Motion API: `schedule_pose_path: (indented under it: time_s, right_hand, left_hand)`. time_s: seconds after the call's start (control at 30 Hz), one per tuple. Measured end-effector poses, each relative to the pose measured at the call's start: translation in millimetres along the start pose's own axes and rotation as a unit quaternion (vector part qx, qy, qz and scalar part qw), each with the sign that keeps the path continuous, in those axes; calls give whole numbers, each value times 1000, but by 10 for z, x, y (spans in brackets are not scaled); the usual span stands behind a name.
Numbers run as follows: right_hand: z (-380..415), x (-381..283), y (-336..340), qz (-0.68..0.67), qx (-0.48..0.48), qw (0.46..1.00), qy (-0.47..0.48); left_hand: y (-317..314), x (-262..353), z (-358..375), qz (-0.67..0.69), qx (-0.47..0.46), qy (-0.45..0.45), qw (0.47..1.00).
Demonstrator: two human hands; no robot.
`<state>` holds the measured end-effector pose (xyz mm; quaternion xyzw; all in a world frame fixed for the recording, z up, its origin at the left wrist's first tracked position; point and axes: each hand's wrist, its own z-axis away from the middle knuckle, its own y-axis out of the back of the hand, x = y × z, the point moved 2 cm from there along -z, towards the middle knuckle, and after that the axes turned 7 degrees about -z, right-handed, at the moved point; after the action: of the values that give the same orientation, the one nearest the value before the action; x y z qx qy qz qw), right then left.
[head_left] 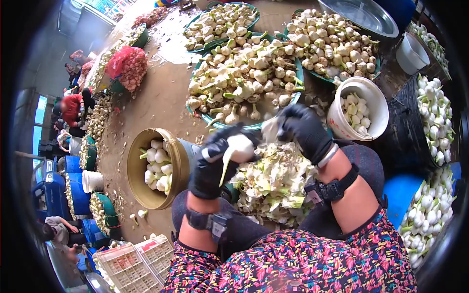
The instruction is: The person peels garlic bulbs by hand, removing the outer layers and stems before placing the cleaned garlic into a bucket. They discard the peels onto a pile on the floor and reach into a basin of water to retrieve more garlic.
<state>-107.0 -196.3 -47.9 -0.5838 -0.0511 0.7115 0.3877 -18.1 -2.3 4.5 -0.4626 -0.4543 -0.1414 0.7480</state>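
White bulb (240,148) steadied above a heap of peelings (273,183)

The black-gloved left hand (207,166) had its fingers wrapped around the bulb, with the pale stem (225,167) trailing back towards the wrist. The right hand (305,129), gloved alike, was near it but apart, its fingers bent and drawn narrow beside a blurred scrap of pale skin (269,129); whether they pinched that scrap could not be told.

Judged from this, the step was stripping loose skin, and doing it well called for a firm but gentle left grip, so that the flesh was not bruised. The right fingers were best confined to the loose layer, drawing it away smoothly, and the stem was best left unbent, since a tug there might have snapped it. Working over the heap made sense: scraps could drop straight down, clear of the brown bucket (182,168) on the left, where smooth white bulbs (159,168) lay, of the white bucket (337,117) on the right, and of the wide basin (299,78) of rougher bulbs (244,73) ahead.
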Motion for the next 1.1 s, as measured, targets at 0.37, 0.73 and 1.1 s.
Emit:
schedule_pose_path:
  time_s: [0.37,0.73,1.1]
  right_hand:
    - [222,-128,-321,469,-118,875,3]
    - [212,-44,-268,487,-147,857,83]
    - [126,-23,-272,404,-13,894,193]
  left_hand:
    - [881,983,-201,-717,157,-89,673]
    - [2595,-1482,-2125,-897,63,-55,435]
    - [1183,-398,-1348,-306,59,144,939]
